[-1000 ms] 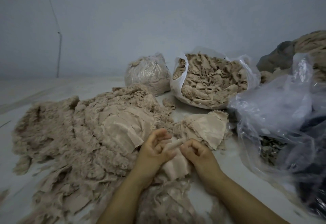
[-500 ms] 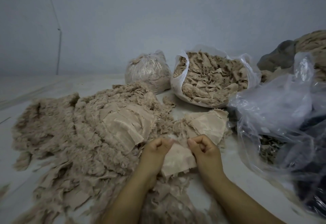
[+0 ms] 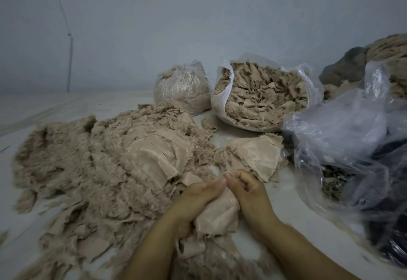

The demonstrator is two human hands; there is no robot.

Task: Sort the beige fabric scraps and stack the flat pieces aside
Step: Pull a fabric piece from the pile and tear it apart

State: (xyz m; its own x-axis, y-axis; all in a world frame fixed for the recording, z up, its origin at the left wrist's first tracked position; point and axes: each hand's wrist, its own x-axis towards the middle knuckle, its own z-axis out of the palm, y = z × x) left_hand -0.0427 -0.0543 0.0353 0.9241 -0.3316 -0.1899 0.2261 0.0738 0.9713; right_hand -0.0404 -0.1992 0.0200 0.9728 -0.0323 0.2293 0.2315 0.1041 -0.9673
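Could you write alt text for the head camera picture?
Two bare hands, left hand and right hand, pinch one beige fabric piece together above a big scrap heap; a small flat stack lies just beyond.

scrap heap (image 3: 105, 169) blocks left; plastic bags (image 3: 343, 147) crowd right.

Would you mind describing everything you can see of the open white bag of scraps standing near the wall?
The open white bag is thin plastic, with its mouth tipped toward the camera and its rim rolled back. It is filled to the brim with crumpled, frayed beige scraps. It rests on the pale floor, close beside a tied clear bag on its left; crumpled clear plastic lies against its right. Neither hand touches it.
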